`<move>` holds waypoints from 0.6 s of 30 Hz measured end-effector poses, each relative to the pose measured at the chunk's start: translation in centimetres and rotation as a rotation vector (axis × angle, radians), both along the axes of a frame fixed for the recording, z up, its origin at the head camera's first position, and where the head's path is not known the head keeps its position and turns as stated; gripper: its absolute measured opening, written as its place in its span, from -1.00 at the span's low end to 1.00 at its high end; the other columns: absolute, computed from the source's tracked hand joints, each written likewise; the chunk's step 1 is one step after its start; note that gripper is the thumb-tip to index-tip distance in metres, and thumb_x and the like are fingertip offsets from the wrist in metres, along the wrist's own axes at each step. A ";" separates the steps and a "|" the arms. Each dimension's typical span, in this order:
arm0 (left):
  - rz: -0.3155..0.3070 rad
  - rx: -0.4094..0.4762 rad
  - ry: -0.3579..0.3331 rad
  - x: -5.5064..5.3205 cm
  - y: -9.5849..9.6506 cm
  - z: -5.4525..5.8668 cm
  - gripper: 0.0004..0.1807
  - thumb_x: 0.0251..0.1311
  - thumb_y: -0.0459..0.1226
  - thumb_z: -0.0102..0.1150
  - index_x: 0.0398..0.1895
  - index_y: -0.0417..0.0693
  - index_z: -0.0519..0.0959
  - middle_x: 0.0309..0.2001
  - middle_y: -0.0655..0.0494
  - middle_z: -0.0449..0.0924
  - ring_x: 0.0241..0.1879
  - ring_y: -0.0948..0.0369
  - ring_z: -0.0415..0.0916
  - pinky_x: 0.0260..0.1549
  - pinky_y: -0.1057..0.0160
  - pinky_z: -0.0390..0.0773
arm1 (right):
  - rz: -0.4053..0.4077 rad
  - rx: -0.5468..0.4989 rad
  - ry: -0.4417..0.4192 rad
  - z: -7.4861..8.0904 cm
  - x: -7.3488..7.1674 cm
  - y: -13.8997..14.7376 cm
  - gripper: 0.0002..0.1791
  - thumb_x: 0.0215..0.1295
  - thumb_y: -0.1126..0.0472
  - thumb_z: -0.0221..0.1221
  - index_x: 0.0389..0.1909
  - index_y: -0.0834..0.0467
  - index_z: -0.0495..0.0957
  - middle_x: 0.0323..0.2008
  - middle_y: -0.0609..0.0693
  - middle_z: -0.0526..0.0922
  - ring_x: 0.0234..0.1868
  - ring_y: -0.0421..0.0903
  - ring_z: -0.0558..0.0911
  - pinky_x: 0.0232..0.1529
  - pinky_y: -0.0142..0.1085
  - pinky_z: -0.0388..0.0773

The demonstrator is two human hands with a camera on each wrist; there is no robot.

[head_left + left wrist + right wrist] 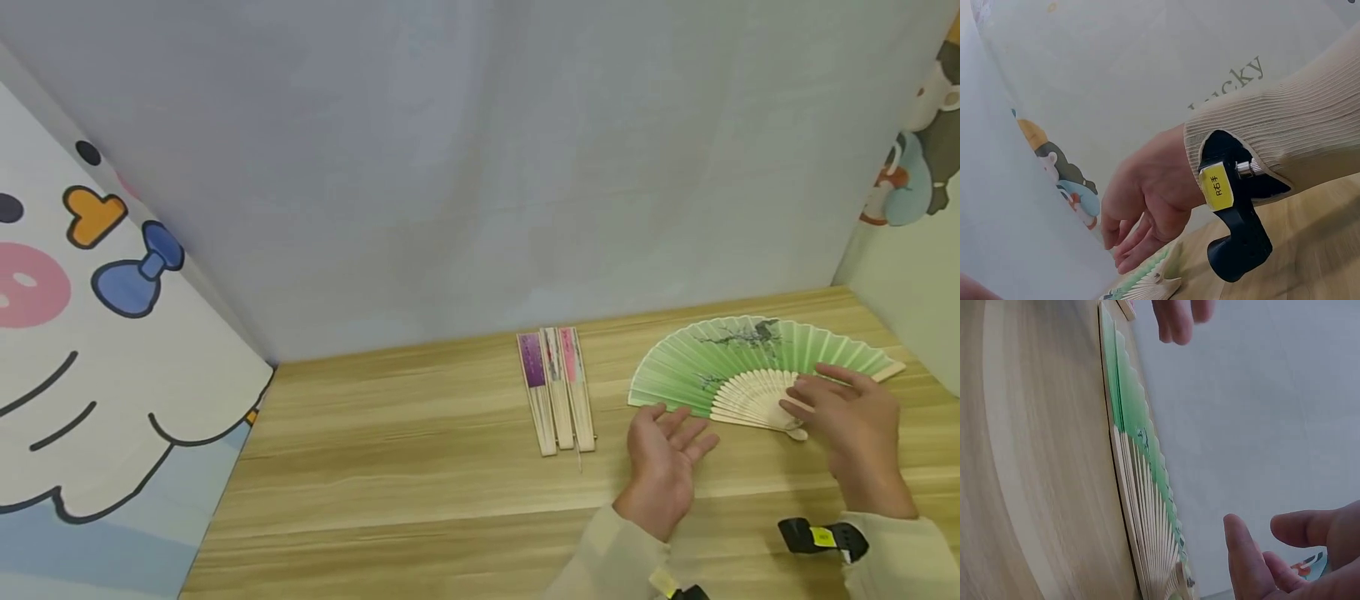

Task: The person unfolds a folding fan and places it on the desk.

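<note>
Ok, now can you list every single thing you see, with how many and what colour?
Open pleated folding fan: one, green and pale wood, right side of the tabletop
Slim folded fans: three, pale sticks with purple, whitish and pink parts, left of the open fan
Wood-grain tabletop: one, yellowish brown, under the fans
Plain backdrop: one, pale grey, behind the tabletop
Big cartoon animal: one, mostly white, far left
Cartoon pictures: count unclear, mixed colours, upper right
Printed word "Lucky": one, grey-green, left wrist view
Wrist devices: two, black and yellow, on the wrists
Long sleeves: two, cream, both arms
Left hand: one, bare, near the open fan's left edge
Right hand: one, bare, by its narrow end
</note>
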State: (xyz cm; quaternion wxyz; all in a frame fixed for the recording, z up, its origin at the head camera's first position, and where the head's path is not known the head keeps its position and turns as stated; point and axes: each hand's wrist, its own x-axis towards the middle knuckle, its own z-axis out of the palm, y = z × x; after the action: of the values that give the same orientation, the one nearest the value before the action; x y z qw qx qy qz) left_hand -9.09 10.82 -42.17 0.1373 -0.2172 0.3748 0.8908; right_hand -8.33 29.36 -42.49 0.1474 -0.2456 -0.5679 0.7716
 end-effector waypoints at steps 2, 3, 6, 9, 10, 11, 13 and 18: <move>0.010 -0.001 0.009 -0.1 -0.2 0.1 -0.34 0.46 -0.29 -0.15 0.47 -0.63 0.13 0.25 -0.52 0.48 0.23 -0.43 0.50 0.19 -0.34 0.58 | 0.036 -0.006 0.027 0.0 -0.2 -0.6 -0.68 0.43 0.53 0.19 0.05 0.12 0.44 -0.38 -0.20 0.69 -0.38 -0.28 0.75 -0.37 -0.40 0.75; 0.012 -0.003 0.015 -0.2 -0.3 0.1 -0.34 0.47 -0.29 -0.15 0.49 -0.61 0.12 0.25 -0.52 0.48 0.23 -0.43 0.50 0.19 -0.35 0.58 | 0.052 -0.001 0.030 0.1 -0.3 -0.8 -0.69 0.43 0.52 0.19 0.04 0.13 0.45 -0.37 -0.21 0.70 -0.37 -0.28 0.76 -0.37 -0.40 0.75; 0.018 -0.002 0.023 -0.4 -0.7 0.3 -0.34 0.49 -0.30 -0.15 0.51 -0.57 0.12 0.27 -0.50 0.47 0.24 -0.44 0.49 0.20 -0.36 0.57 | 0.092 0.022 0.026 0.0 -0.6 -1.6 -0.72 0.44 0.52 0.18 -0.01 0.11 0.49 -0.38 -0.23 0.71 -0.37 -0.28 0.76 -0.37 -0.39 0.76; 0.022 -0.007 0.047 -0.6 -1.1 0.5 -0.36 0.50 -0.30 -0.17 0.52 -0.56 0.13 0.28 -0.50 0.45 0.25 -0.44 0.48 0.20 -0.36 0.57 | 0.117 0.040 0.039 0.0 -1.0 -2.3 -0.70 0.43 0.54 0.17 -0.12 0.05 0.56 -0.39 -0.23 0.73 -0.37 -0.28 0.76 -0.36 -0.39 0.76; 0.027 -0.004 0.049 -0.6 -1.3 0.5 -0.36 0.50 -0.30 -0.17 0.52 -0.56 0.13 0.28 -0.50 0.45 0.25 -0.43 0.47 0.20 -0.36 0.56 | 0.124 0.046 0.046 0.0 -1.1 -2.5 -0.69 0.43 0.55 0.17 -0.15 0.03 0.57 -0.39 -0.22 0.73 -0.36 -0.29 0.76 -0.35 -0.40 0.76; 0.031 -0.004 0.054 -0.7 -1.4 0.5 -0.37 0.50 -0.31 -0.18 0.52 -0.55 0.14 0.29 -0.49 0.45 0.26 -0.43 0.48 0.20 -0.36 0.57 | 0.129 0.045 0.055 0.1 -1.2 -2.7 -0.67 0.42 0.55 0.17 -0.18 0.01 0.59 -0.39 -0.22 0.74 -0.36 -0.29 0.76 -0.35 -0.40 0.76; 0.039 -0.005 0.063 -0.8 -1.8 0.5 -0.38 0.51 -0.32 -0.20 0.52 -0.54 0.16 0.29 -0.48 0.44 0.27 -0.42 0.47 0.20 -0.36 0.57 | 0.141 0.055 0.063 0.1 -1.3 -3.2 -0.67 0.42 0.55 0.18 -0.17 0.01 0.59 -0.38 -0.22 0.74 -0.35 -0.29 0.76 -0.34 -0.40 0.76; 0.056 -0.008 0.084 -0.9 -2.6 0.5 -0.42 0.52 -0.35 -0.22 0.52 -0.49 0.19 0.30 -0.48 0.43 0.26 -0.44 0.47 0.18 -0.38 0.57 | 0.181 0.141 0.014 0.3 -1.6 -4.7 -0.74 0.45 0.50 0.19 0.02 0.16 0.51 -0.36 -0.30 0.71 -0.32 -0.33 0.75 -0.30 -0.44 0.75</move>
State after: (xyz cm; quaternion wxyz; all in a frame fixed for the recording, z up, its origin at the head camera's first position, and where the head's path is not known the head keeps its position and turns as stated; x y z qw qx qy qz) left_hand -10.01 8.24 -41.64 0.0957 -0.1907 0.3777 0.9010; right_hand -9.98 24.67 -42.21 0.0979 -0.1767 -0.6394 0.7418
